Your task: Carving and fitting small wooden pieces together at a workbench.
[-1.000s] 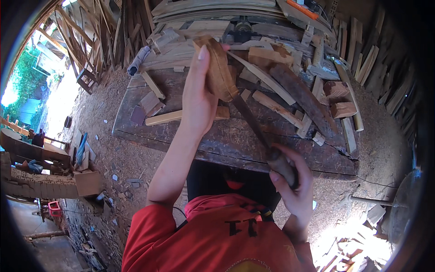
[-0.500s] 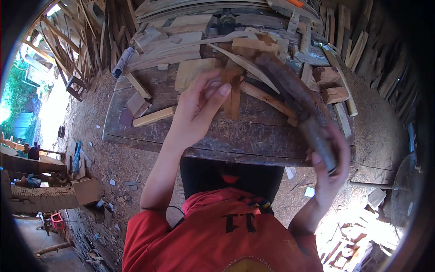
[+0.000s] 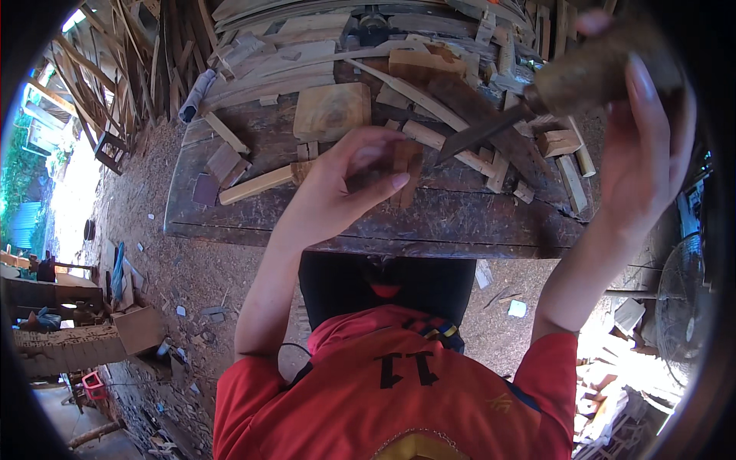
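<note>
The red shirt below the hands had big dark marks printed on it, upside down, and a small yellow mark beside them. The left hand was pinching a brown wood piece between its thumb and fingers, over the bench. The right hand was wrapped around the fat handle of a tool. The tool's dark blade stuck out from the right hand toward the left one, and its tip was just beside the wood piece. Half a second before, the right hand was low, near the front edge of the bench, with the blade going up and away. Now it was much higher. The left hand had hardly moved and still had the wood. A square block lay just past the left hand, and a pale stick lay to its left.
</note>
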{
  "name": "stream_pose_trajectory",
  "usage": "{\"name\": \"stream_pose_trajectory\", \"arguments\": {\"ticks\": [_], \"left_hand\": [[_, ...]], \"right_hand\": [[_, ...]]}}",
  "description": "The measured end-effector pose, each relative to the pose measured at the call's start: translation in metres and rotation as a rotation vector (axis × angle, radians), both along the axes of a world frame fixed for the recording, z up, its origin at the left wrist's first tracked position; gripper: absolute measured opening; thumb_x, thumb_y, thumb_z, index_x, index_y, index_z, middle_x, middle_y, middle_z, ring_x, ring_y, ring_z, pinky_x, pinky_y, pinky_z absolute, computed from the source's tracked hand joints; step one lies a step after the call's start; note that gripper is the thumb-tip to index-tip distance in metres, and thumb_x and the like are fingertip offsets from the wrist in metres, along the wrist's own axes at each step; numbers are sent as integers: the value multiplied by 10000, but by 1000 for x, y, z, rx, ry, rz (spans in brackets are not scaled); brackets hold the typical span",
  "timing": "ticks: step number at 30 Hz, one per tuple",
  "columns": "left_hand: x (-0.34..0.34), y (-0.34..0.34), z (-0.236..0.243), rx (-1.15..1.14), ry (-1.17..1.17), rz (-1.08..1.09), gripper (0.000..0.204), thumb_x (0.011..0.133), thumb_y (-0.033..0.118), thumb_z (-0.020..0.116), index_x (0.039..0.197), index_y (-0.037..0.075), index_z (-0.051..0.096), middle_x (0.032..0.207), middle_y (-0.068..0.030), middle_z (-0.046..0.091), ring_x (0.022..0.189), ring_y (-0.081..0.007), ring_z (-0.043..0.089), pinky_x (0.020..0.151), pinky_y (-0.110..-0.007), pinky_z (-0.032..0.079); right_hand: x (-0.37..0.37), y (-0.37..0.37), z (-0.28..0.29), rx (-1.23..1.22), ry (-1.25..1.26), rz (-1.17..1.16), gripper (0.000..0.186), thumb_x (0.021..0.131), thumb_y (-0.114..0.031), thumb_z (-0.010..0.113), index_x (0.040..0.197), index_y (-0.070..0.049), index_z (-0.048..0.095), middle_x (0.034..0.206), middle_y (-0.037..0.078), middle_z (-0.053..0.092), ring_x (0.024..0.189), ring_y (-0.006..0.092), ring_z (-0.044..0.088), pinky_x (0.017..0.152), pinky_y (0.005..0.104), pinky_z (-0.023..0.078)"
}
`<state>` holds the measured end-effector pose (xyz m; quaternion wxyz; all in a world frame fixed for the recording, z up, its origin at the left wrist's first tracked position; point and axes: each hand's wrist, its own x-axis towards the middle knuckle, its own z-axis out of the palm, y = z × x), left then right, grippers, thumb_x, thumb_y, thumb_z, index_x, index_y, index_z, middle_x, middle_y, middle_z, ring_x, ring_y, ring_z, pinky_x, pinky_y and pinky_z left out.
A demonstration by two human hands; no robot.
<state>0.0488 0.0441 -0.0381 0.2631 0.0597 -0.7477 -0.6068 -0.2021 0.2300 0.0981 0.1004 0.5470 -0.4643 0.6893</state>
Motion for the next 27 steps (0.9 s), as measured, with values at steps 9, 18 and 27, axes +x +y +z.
{"name": "stream_pose_trajectory", "arguments": {"ticks": [9, 18, 27], "left_hand": [[-1, -21, 59, -332, 170, -7, 497, 920, 23, 724, 1390, -6, 565, 1376, -134, 619, 1292, -227, 593, 1123, -407, 461], [-13, -31, 60, -287, -27, -86, 441, 901, 66, 764, 1311, -33, 632, 1274, -126, 689, 1209, -205, 651, 1076, -361, 509], [-9, -30, 32, -490, 88, 52, 746, 796, 300, 880, 1412, 33, 555, 1283, -153, 668, 1177, -268, 672, 1041, -384, 538]], "right_hand": [[80, -61, 46, 185, 348, 252, 650, 909, -239, 620, 1484, 0, 435, 969, 163, 684, 922, 207, 670, 841, 338, 535], [91, -87, 24, 130, 198, 245, 542, 919, -231, 640, 1411, -27, 538, 974, 136, 715, 892, 179, 684, 848, 312, 534], [51, -5, -4, -43, 313, 312, 626, 807, -136, 617, 1379, 88, 499, 1117, 271, 628, 1029, 331, 649, 908, 447, 532]]}}
